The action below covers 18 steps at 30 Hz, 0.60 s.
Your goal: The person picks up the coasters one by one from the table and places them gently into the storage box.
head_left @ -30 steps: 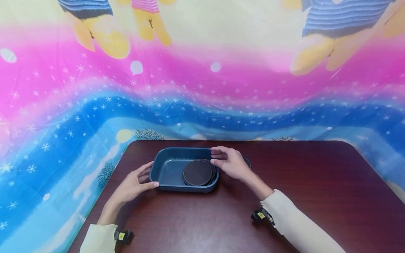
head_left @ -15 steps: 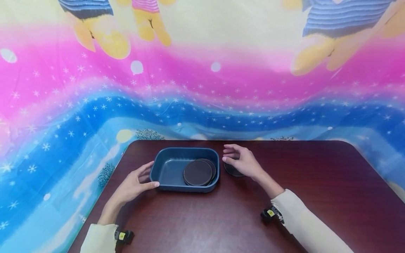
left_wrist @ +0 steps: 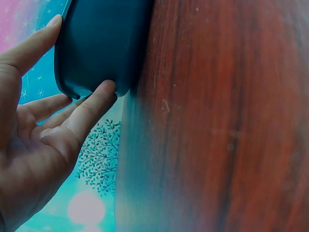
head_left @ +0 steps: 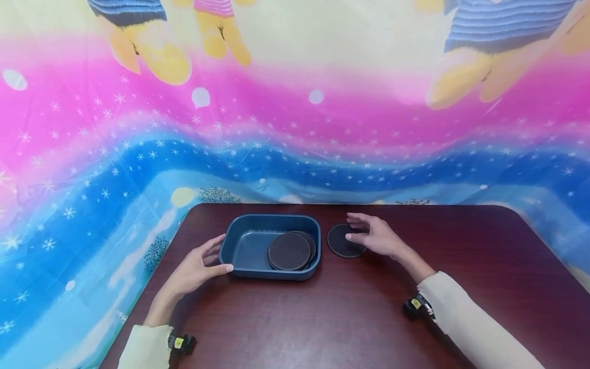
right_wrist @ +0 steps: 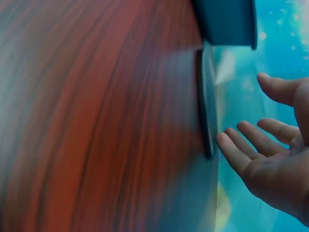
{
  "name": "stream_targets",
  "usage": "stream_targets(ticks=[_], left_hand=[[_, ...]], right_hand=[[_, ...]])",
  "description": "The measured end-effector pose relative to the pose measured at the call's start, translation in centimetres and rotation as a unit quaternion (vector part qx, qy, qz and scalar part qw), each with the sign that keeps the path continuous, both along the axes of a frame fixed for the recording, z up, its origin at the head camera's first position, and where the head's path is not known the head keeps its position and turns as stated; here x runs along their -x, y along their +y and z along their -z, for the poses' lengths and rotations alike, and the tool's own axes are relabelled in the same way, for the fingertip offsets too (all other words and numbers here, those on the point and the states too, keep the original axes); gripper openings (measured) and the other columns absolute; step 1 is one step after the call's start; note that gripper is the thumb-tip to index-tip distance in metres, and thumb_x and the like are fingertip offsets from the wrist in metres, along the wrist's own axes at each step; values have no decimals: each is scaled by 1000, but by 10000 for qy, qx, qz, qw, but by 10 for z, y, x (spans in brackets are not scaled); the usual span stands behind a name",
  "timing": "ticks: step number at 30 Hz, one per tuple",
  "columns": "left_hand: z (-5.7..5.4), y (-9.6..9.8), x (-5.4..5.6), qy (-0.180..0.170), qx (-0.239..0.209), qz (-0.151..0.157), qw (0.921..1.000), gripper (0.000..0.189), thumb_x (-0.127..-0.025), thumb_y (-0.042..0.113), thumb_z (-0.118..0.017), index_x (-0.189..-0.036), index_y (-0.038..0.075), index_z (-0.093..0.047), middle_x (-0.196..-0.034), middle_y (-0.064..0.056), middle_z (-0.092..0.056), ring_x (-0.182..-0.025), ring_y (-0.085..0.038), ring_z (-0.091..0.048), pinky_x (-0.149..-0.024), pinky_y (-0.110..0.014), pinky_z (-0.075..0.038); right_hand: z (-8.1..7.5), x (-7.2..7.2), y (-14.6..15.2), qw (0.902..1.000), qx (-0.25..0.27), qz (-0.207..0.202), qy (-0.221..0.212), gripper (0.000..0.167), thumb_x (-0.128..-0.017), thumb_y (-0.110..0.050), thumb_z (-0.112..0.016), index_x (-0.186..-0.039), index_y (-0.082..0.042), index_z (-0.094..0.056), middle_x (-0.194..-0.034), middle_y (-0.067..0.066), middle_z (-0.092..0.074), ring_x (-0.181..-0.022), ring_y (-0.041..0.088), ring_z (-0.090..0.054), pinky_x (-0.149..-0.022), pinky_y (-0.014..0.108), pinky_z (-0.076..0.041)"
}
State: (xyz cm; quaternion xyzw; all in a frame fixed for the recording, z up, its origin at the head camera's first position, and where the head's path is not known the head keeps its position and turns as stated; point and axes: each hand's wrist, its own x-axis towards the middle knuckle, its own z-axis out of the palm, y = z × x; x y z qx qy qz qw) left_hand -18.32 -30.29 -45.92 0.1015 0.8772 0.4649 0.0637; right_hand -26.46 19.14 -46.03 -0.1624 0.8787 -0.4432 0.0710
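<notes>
In the head view a blue-grey rectangular tub [head_left: 249, 274] stands on the table. Two round dark coasters [head_left: 289, 252] lie overlapping at its right end. My left hand [head_left: 195, 270] holds the tub's left end, thumb at the front corner and fingers further back. In the left wrist view several fingertips meet the tub's wall [left_wrist: 101, 43]. Right of the tub, another dark coaster [head_left: 343, 241] lies flat on the table. Over its right edge is my right hand [head_left: 378, 237], fingers spread loosely with nothing held. The right wrist view has fingers near the coaster's edge [right_wrist: 206, 106]; contact is unclear.
The dark red wooden table [head_left: 295, 318] reaches back to a colourful printed cloth [head_left: 286, 128] hanging behind it. A black wrist camera is strapped to each forearm, by the cream sleeves [head_left: 470, 312].
My right hand has moved rightward, away from the tub's right side and across the loose coaster, leaving more of it visible. The left hand and the tub hold their places.
</notes>
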Motion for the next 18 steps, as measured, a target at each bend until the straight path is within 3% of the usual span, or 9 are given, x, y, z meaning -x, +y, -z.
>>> stream_targets(ticks=[8, 18], left_hand=[[0, 0, 0, 27, 23, -17, 10000, 90, -96, 29, -84, -169, 13, -34, -155, -24, -59, -139, -47, -62, -104, -54, -60], [1, 0, 0, 61, 55, 3, 10000, 91, -95, 30, -84, -169, 11, -35, -154, -25, -59, -139, -47, -62, -102, -50, -62]], right_hand=[[4, 10, 20, 9988, -414, -20, 259, 74, -100, -28, -79, -160, -1, -47, -157, 25, -56, -140, 47, -60, -112, 60, -53], [6, 24, 33, 9961, -737, -289, 379, 77, -96, -28, -83, -159, 0, -48, -157, 23, -57, -149, 44, -50, -119, 63, -46]])
